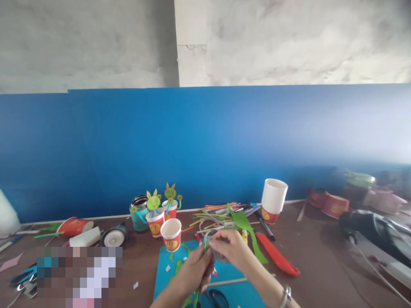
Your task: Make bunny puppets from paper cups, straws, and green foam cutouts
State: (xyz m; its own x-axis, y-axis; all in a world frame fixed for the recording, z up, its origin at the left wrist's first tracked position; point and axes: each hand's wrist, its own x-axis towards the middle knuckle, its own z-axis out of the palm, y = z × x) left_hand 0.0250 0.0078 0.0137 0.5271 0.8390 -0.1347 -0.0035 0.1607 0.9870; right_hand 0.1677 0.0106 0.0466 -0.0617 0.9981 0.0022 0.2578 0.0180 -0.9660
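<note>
My left hand [198,264] is closed around a thin green straw [196,297], which sticks out below the fist and a little above it. Against the straw's upper end, my right hand [228,247] pinches its fingertips; whatever lies between them is too small to make out. Just behind the fingertips shows a pale, clear-looking loop [209,226]. Both hands are over a blue sheet [239,295] with green paper scraps [179,266] and dark-handled scissors [218,298]. A paper cup [171,234] stands at the sheet's far left corner.
Two cups bear green animal figures [153,202] with blue arms, beside a teal bottle [138,222]. Drinking straws, pens and a green strip [245,224] lie behind my hands. At right are stacked cups [274,196] and a red pouch [278,254]. A blue partition [205,141] rises behind.
</note>
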